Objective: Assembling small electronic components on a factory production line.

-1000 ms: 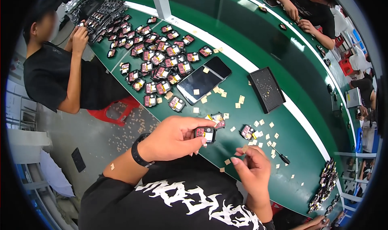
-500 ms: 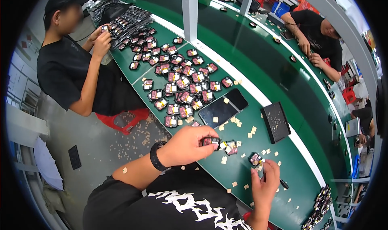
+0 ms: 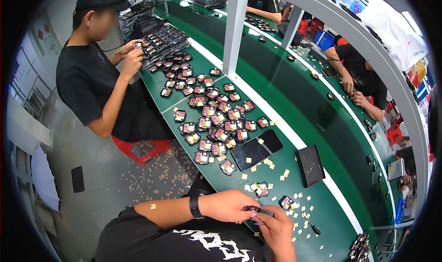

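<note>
My left hand (image 3: 230,207), with a black band on its wrist, is closed around a small black module (image 3: 252,208) near the table's front edge. My right hand (image 3: 277,225) meets it there, its thumb and forefinger pinched at the module's right side. A thin pale sliver shows under those fingers; what it is I cannot make out. Just beyond my hands lie two more modules: one with a dark red and white face (image 3: 262,190) and one to its right (image 3: 286,202). A thin tool with a black handle (image 3: 315,229) lies right of my right hand.
A large pile of similar modules (image 3: 221,119) covers the green table (image 3: 221,170) at left. Nearby are a black phone (image 3: 256,150), a black tray (image 3: 309,165) and scattered pale squares. A co-worker (image 3: 99,73) sits at left, beyond a grey post (image 3: 235,32). A conveyor belt (image 3: 317,124) runs behind.
My right hand has moved left, away from the right-hand loose module, to meet my left hand. My left hand has drawn the held module nearer to me. The whole view has shifted.
</note>
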A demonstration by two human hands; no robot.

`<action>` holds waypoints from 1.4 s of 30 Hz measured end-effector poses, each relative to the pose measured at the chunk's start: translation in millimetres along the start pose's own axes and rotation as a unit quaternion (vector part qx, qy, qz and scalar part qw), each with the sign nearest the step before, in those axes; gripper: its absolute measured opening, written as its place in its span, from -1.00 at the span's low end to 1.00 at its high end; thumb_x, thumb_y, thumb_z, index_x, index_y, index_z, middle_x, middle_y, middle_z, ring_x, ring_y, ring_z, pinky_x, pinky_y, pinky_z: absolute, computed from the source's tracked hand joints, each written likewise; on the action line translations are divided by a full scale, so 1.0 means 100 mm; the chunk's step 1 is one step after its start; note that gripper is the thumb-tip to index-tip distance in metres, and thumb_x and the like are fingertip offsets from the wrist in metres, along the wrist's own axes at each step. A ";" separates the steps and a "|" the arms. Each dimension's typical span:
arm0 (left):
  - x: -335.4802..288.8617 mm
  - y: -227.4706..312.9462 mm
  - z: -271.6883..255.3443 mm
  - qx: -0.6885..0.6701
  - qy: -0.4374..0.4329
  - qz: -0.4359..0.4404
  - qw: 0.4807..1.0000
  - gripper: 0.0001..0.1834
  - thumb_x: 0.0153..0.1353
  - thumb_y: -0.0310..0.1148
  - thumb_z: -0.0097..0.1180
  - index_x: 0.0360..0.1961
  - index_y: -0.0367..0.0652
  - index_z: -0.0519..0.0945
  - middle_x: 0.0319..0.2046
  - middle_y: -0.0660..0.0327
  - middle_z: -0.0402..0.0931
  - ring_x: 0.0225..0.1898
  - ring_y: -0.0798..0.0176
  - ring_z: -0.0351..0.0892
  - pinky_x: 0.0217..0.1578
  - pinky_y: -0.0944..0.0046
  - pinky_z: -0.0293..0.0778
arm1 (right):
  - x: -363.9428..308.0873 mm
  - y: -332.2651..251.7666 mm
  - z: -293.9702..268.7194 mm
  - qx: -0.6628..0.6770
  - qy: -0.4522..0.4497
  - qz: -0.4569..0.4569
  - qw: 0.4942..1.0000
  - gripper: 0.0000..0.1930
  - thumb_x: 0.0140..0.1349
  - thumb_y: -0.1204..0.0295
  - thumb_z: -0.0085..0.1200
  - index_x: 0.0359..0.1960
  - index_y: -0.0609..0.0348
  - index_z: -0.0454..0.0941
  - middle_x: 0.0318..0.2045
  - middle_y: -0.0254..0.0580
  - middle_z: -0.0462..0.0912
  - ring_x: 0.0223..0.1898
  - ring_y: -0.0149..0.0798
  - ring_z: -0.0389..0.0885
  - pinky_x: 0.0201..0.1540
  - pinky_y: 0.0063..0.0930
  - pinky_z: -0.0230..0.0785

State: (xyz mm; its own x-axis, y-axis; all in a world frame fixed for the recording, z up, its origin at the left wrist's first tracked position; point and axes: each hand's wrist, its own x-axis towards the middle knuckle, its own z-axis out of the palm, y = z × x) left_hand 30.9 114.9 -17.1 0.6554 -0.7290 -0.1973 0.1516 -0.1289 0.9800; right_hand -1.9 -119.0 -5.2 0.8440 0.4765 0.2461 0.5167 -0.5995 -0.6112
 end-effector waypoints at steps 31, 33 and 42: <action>0.02 -0.38 -2.64 0.425 0.558 -0.036 0.712 -0.76 0.18 -0.32 0.27 -0.22 -0.28 0.69 -0.33 -0.06 0.66 -0.22 -0.20 0.65 -0.16 -0.05 0.54 | -0.16 0.63 -0.12 -0.099 0.057 0.215 0.970 -0.50 0.10 0.25 0.45 0.05 0.19 0.62 0.06 -0.11 0.56 -0.18 -0.06 0.73 -0.13 -0.22 0.59; 0.05 -0.27 -2.57 0.504 0.578 0.000 0.642 -0.71 0.20 -0.31 0.28 -0.15 -0.31 0.67 -0.32 -0.06 0.64 -0.24 -0.23 0.64 -0.16 -0.04 0.54 | -0.16 0.67 -0.11 -0.097 0.074 0.240 0.963 -0.52 0.10 0.24 0.45 0.02 0.18 0.64 0.02 -0.13 0.58 -0.20 -0.06 0.73 -0.14 -0.21 0.59; 0.51 0.14 0.07 0.034 0.155 0.053 0.986 -0.49 0.41 -0.43 0.16 0.35 -0.23 0.41 0.02 0.17 0.64 -0.13 0.46 0.59 -0.08 0.36 0.55 | -0.24 0.41 -0.20 0.052 0.158 0.106 0.980 -0.45 -0.15 0.43 0.61 -0.04 0.19 0.69 -0.12 -0.19 0.59 -0.24 -0.30 0.63 -0.27 -0.48 0.51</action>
State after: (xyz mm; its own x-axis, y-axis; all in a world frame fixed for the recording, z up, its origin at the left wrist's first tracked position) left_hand 61.3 71.1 -13.1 0.8611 -0.5017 -0.0821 0.0269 -0.1164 0.9928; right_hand 1.7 -168.2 -21.5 0.9419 0.1156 0.3154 0.3210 -0.5871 -0.7432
